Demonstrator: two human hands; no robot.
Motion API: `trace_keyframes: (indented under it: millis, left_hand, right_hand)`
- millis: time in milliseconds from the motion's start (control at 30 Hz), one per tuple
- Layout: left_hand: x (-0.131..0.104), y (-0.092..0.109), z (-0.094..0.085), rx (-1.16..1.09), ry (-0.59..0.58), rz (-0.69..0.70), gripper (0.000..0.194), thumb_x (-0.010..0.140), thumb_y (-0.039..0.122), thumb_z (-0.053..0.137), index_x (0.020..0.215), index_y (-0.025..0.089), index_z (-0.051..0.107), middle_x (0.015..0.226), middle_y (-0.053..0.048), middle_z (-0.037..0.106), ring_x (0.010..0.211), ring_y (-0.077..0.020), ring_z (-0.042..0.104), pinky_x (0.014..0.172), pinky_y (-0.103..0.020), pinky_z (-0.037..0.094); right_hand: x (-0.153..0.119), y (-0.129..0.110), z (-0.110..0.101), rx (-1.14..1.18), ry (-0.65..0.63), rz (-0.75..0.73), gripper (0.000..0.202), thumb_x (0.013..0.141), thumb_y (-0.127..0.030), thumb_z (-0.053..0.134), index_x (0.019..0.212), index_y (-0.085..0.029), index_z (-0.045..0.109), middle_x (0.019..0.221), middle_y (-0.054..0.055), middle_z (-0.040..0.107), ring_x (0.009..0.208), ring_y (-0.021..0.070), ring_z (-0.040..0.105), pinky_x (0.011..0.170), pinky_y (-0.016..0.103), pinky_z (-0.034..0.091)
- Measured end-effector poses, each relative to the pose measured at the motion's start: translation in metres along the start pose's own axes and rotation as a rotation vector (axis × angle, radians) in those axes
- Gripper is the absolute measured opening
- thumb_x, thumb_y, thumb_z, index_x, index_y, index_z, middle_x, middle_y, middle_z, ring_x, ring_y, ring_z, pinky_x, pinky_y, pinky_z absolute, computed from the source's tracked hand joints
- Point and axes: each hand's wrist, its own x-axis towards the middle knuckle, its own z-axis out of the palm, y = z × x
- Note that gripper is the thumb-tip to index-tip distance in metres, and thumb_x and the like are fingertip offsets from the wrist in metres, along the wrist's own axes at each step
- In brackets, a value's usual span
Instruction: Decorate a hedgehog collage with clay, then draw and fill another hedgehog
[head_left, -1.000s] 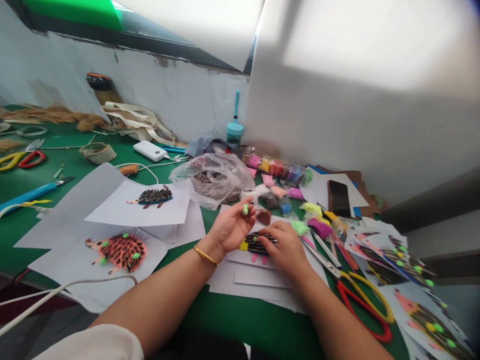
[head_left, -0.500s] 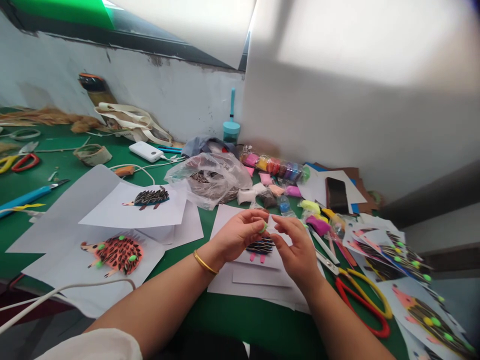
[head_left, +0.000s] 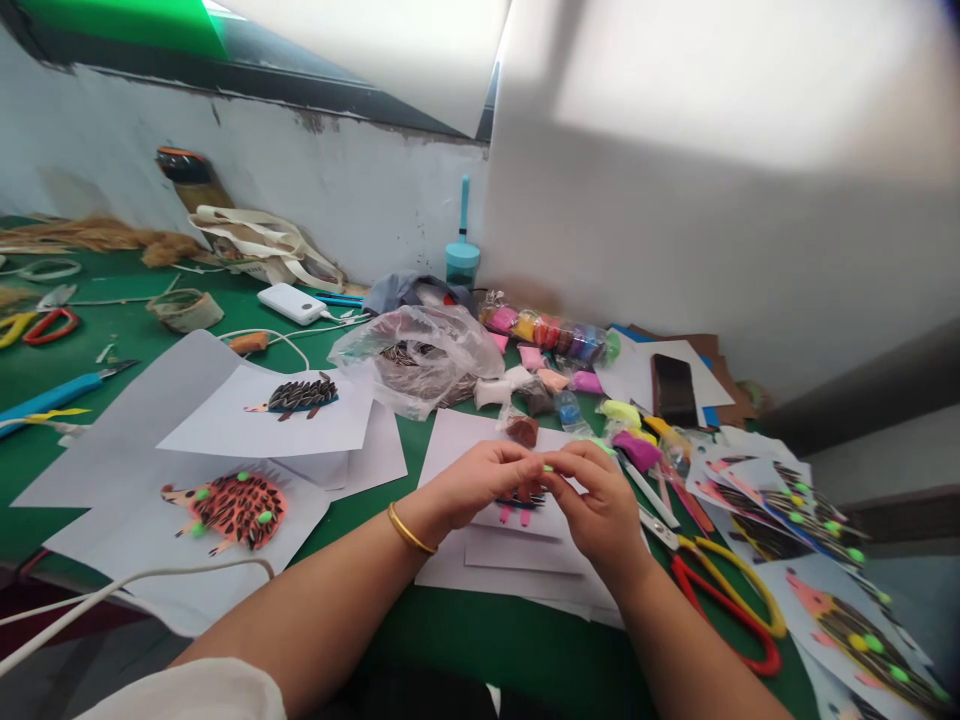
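My left hand and my right hand meet at the fingertips over the middle of the table. Between them they pinch a small piece of light green modelling clay, of which only a sliver shows. Below my fingers lies a white sheet bearing a hedgehog picture with dark spines and pink feet. The hands hide much of that hedgehog. Just beyond my fingers sits a packet of brown clay.
To the left lie papers with a black hedgehog and a red hedgehog with green dots. A plastic bag of seeds and clay packets lie behind. Scissors and more hedgehog pictures are on the right.
My hands have come together, the right hand's fingertips now closing on the green clay that the left held. The brown clay packet behind them has come into view.
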Motion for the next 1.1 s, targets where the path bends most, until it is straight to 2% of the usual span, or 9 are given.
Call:
trace_keyframes:
  millis: [267,400,500,600,800,967,1100]
  left_hand:
    - [0.0014,0.0018,0.0002,0.002,0.103,0.019,0.035,0.076,0.048,0.073,0.073,0.014,0.066,0.063,0.0,0.053,0.058,-0.0096,0.045,0.054,-0.023,0.032]
    - [0.0012,0.0044,0.0005,-0.021,0.105,0.031,0.032,0.073,0.044,0.076,0.081,0.014,0.069,0.072,-0.002,0.06,0.066,-0.012,0.053,0.063,-0.025,0.039]
    - [0.0011,0.0045,0.0002,-0.064,0.085,0.028,0.032,0.072,0.042,0.078,0.084,0.014,0.069,0.083,-0.006,0.066,0.077,-0.016,0.059,0.071,-0.027,0.043]
    - [0.0011,0.0043,-0.0003,-0.045,0.077,0.024,0.034,0.072,0.042,0.078,0.087,0.013,0.069,0.083,-0.006,0.066,0.077,-0.0156,0.059,0.071,-0.026,0.043]
    - [0.0014,0.0022,-0.003,0.091,0.043,-0.025,0.043,0.076,0.052,0.072,0.092,0.012,0.069,0.075,-0.003,0.06,0.065,-0.0106,0.051,0.058,-0.022,0.037]
    - [0.002,0.0003,-0.0076,0.217,0.036,0.02,0.039,0.076,0.051,0.072,0.085,0.012,0.072,0.074,-0.003,0.062,0.064,-0.0102,0.048,0.059,-0.023,0.037]
    - [0.0016,0.0032,-0.0079,0.279,0.044,0.045,0.037,0.075,0.05,0.073,0.077,0.013,0.071,0.073,-0.003,0.064,0.065,-0.0113,0.05,0.06,-0.023,0.038]
  right_hand:
    - [0.0006,0.0026,0.0004,0.021,-0.063,0.015,0.012,0.093,-0.023,0.056,0.093,-0.024,0.068,0.089,0.004,0.068,0.085,0.0195,0.061,0.077,0.034,0.049]
    - [0.001,0.0072,0.0009,0.017,-0.025,0.068,0.017,0.09,-0.027,0.062,0.106,-0.024,0.067,0.093,0.004,0.069,0.078,0.018,0.06,0.07,0.032,0.049]
    - [0.002,0.0084,0.0,0.03,-0.086,0.066,0.023,0.089,-0.029,0.064,0.112,-0.025,0.067,0.094,0.004,0.07,0.079,0.0183,0.06,0.071,0.033,0.05]
    - [0.0028,0.0074,-0.001,0.035,-0.103,0.058,0.018,0.092,-0.027,0.06,0.106,-0.025,0.07,0.09,0.004,0.07,0.082,0.0193,0.061,0.073,0.034,0.049]
    - [0.0029,0.0028,0.0,0.011,-0.089,0.023,0.009,0.091,-0.021,0.059,0.09,-0.023,0.068,0.084,0.003,0.065,0.081,0.0188,0.059,0.073,0.033,0.047]
    - [0.0038,0.001,-0.0012,-0.004,-0.124,-0.012,0.008,0.089,-0.017,0.06,0.087,-0.022,0.066,0.083,0.003,0.064,0.082,0.0186,0.058,0.074,0.033,0.046]
    - [0.0055,0.0025,-0.0038,0.08,-0.178,0.004,0.007,0.088,-0.017,0.062,0.084,-0.022,0.064,0.079,0.001,0.064,0.077,0.0167,0.057,0.07,0.03,0.045]
